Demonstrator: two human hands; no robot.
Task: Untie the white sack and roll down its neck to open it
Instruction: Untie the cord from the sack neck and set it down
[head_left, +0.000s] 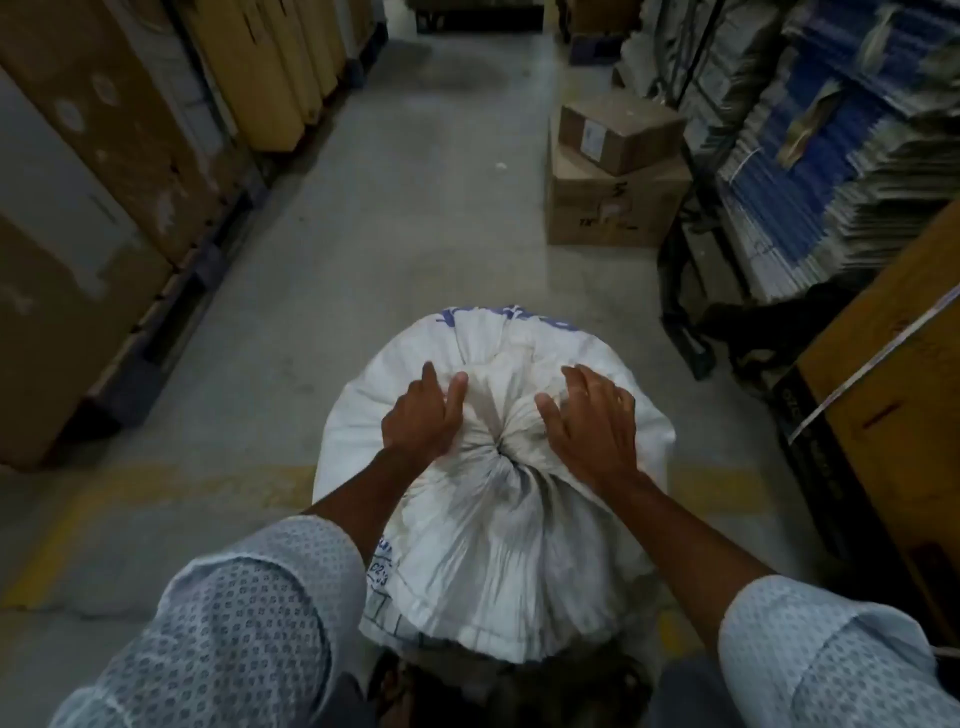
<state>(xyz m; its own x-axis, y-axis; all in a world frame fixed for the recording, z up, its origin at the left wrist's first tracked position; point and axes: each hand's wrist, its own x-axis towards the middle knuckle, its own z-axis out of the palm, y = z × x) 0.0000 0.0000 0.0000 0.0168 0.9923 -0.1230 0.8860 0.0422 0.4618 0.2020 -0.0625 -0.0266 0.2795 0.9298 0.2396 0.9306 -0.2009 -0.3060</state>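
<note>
I am looking down on the sack (493, 545), which is standing on the aisle floor (363, 234) right in front of me, well short of the boxes (613, 171). My left hand (423, 410) is pressing flat, fingers straight, beside the gathered neck (501, 449). My right hand (592, 421) is lying spread over the bulge on the other side, pinching nothing. I am judging the sack full and heavy, its soft woven cloth giving under the palms and likely slipping under a flat hold, so I am planning to take it by the bunched neck.
</note>
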